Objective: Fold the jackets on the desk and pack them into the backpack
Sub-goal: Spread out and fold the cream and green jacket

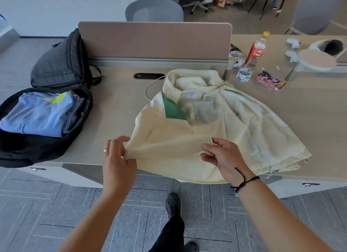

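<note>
Pinching the near hem of the cream jacket [197, 131], the left hand [117, 162] and right hand [224, 157] each held cloth between curled fingers, where the hem overhung the surface [112, 105] edge. Left of the jacket lay bare surface, then the open backpack [37, 148], holding a folded blue jacket [37, 114]. Bottles and a tape roll stood beyond the jacket's right side.
</note>
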`<state>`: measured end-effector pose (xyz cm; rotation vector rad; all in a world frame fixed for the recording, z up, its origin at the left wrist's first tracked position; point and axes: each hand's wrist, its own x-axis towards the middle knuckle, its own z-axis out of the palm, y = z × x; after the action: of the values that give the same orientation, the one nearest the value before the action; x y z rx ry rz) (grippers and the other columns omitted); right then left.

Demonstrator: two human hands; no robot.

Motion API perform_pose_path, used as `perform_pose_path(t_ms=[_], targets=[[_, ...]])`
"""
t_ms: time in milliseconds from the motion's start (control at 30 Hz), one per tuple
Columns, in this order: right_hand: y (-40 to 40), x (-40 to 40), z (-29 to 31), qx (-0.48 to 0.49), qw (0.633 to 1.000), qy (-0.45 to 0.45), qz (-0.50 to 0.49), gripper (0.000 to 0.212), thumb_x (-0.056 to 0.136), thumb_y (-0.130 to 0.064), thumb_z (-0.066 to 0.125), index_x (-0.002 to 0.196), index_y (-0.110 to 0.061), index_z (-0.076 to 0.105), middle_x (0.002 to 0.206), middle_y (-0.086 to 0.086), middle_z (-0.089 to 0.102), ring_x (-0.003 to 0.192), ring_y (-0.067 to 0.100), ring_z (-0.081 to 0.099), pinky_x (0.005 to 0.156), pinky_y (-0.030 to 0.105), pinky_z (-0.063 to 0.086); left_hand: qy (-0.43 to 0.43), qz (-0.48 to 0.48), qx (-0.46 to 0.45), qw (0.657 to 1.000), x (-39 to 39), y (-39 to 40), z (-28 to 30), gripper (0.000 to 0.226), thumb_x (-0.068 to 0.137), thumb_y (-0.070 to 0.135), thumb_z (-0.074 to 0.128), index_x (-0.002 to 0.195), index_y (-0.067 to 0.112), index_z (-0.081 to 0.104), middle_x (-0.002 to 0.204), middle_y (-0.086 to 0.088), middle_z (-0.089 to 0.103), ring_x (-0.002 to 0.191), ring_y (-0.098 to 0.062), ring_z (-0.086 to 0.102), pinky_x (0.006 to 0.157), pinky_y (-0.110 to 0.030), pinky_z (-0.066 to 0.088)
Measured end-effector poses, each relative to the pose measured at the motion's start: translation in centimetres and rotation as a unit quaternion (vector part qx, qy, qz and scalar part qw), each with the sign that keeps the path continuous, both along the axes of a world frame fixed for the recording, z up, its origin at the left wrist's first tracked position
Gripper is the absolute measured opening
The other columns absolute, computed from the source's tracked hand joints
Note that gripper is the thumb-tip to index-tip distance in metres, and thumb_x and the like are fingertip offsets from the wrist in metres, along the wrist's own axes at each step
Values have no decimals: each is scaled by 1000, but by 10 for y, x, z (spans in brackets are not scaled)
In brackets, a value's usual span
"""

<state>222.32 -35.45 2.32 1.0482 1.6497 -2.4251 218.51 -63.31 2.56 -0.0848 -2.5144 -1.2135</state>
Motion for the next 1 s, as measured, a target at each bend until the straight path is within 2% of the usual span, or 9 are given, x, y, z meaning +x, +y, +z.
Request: perform_pose_path(t_ms=[100,200,267,433,533,600,700,833,1000], targets=[[2,8,-12,30,998,-47,37,38,84,8,73,119,1,63,81,18,74,57,23,69,54,27,58,-36,-21,-53,998,9,-7,-19,62,66,-21,53,115,17,58,99,7,39,84,0,50,58,-33,44],[-7,35,-46,49,982,-145,106,48,83,12,72,127,4,55,85,24,72,59,26,71,54,31,59,-147,-76,-135,977,28,-25,-64,70,63,-18,58,117,25,53,113,11,36,87,-27,59,60,-43,53],[-10,51,-70,60,972,-191,122,50,84,13,70,130,3,52,89,26,71,61,29,72,52,32,59,-215,-141,-171,951,41,-34,-86,70,68,-11,64,122,32,48,123,5,39,86,-25,59,64,-43,55],[-6,68,-95,214,926,-256,176,58,84,2,68,137,12,46,117,18,66,80,28,64,75,42,60,-291,-257,-227,893,41,-41,-101,91,77,39,82,148,42,25,152,5,23,125,-17,49,100,-35,50],[-7,61,-82,315,891,-241,222,61,90,-15,67,141,10,43,134,20,59,114,34,62,91,41,52,-275,-230,-211,909,23,-29,-90,89,82,49,76,151,39,22,155,4,28,130,-19,48,97,-39,52],[-9,50,-74,324,886,-220,249,62,93,-26,65,147,-4,41,144,12,52,125,26,54,94,29,44,-269,-210,-201,918,9,-17,-80,81,89,47,70,152,37,21,153,4,32,127,-18,50,91,-38,52],[-12,28,-66,326,895,-178,248,58,93,-33,64,143,-15,44,133,4,58,115,21,58,88,27,45,-272,-196,-178,925,-17,-1,-70,74,93,42,66,152,36,22,150,1,38,128,-20,50,94,-39,50],[-13,-9,-56,324,905,-141,236,47,93,-29,64,136,-16,50,98,-8,63,89,9,60,71,23,45,-275,-176,-137,935,-61,11,-67,67,93,38,67,150,29,33,145,-6,47,129,-25,50,103,-41,45],[1,-87,-58,327,910,-141,210,36,93,-31,64,126,-18,57,104,-5,63,102,19,63,86,33,53,-251,-148,-107,951,-138,31,-67,53,94,33,66,142,22,46,134,-8,54,124,-27,53,99,-37,43]])
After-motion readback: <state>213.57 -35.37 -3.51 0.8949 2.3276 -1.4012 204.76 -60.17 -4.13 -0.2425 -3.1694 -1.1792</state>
